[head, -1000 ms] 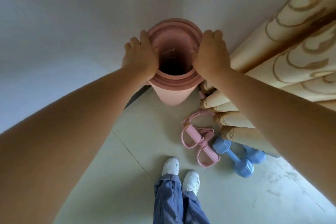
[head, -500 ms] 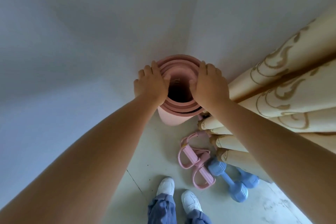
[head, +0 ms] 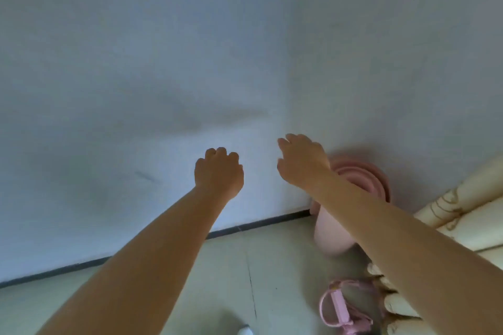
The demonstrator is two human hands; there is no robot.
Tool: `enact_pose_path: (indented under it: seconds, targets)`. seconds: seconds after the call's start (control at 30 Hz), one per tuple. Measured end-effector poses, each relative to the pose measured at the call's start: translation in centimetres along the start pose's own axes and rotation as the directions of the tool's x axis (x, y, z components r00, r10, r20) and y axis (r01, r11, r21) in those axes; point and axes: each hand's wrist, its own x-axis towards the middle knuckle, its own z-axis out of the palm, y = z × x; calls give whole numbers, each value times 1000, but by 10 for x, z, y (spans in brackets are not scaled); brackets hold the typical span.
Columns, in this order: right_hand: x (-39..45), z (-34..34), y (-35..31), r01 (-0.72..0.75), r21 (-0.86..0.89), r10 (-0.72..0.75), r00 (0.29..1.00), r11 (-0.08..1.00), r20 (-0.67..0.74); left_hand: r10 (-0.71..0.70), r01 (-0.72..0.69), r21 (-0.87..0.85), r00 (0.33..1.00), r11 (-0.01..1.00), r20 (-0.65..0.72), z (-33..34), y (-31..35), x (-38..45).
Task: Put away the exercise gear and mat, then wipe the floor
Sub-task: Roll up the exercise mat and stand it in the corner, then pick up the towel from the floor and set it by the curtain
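Both the left hand [head: 219, 174] and right hand [head: 302, 163] hung loosely curled and empty, beside the upright rolled pink mat [head: 330, 231].

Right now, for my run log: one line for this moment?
left hand: free | right hand: free | rolled mat: upright by wall | phase: gear stowed
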Motion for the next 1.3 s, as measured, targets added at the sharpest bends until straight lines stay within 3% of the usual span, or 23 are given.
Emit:
enact_pose_path:
  seconds: [0.1, 0.2, 0.3, 0.47, 0.6, 0.83, 1.13, 1.3]
  targets:
    - [-4, -49, -79, 194, -56, -199, 974, 979, -105, -191, 189, -37, 980, 981, -61, -38, -75, -49]
    - [-18, -86, -166, 385, -102, -398, 898, 917, -186, -351, 343, -93, 931, 935, -98, -64, -144, -110]
    - [-45, -111, -258, 553, -95, -561, 809, 828, -178, -495, 486, -115, 866, 866, -73, -76, -212, -179]
    - [-121, -114, -417, 764, -80, -765, 626, 641, -154, -741, 727, -170, 671, 665, -30, -65, -315, -318]
    - [-204, -96, -540, 863, -21, -859, 501, 506, -103, -852, 840, -174, 524, 514, 16, -33, -380, -434]
    - [-329, -53, -702, 931, 65, -932, 362, 360, -22, -945, 939, -183, 312, 291, 100, 18, -480, -609]
    - [-389, 24, -856, 967, 71, -963, 235, 246, 130, -946, 966, -214, 200, 146, 257, 104, -587, -707]
    - [-383, 71, -963, 974, 36, -949, 208, 222, 235, -934, 976, -207, 132, 64, 333, 148, -683, -735]
